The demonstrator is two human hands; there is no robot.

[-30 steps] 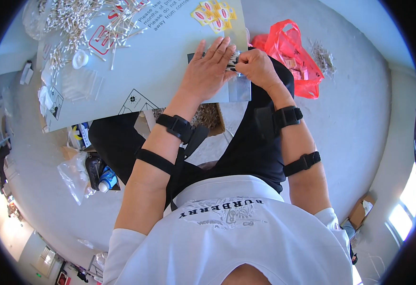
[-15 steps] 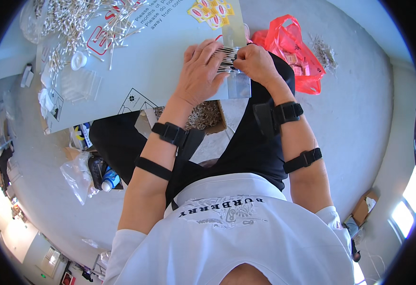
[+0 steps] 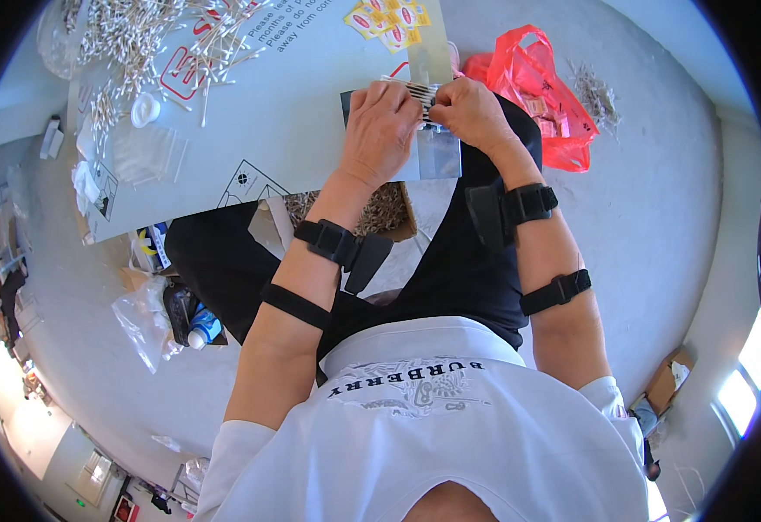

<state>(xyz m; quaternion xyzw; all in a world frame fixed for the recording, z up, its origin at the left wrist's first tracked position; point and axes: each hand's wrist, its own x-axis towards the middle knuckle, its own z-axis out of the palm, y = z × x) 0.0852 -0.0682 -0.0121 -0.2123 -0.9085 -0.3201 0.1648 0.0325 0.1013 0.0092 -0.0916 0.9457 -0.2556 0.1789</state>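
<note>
Between my two hands, at the board's right edge, a row of cotton swabs [image 3: 422, 90] lies side by side. My left hand [image 3: 382, 130] is closed over the row from the left, its fingers curled down onto the sticks. At the other end, my right hand [image 3: 474, 113] is closed in a pinch against the swab tips; what its fingertips grip is hidden. Just below the hands, a clear plastic sheet or bag [image 3: 440, 155] lies at the edge. Part of a dark rectangle [image 3: 346, 103] shows beside my left hand.
A large heap of loose swabs [image 3: 137, 52] covers the far left of the printed grey board [image 3: 276, 139], near a white round lid [image 3: 145, 110] and clear bags [image 3: 150, 157]. Yellow labels [image 3: 389, 22] lie farther back. Right stands a red bag [image 3: 572, 143]; below is a box [image 3: 393, 213].
My left hand has slid right along the swabs, closer to my right hand, and its fingers have curled in more. My right hand is nearly still. The dark rectangle has come into view.
</note>
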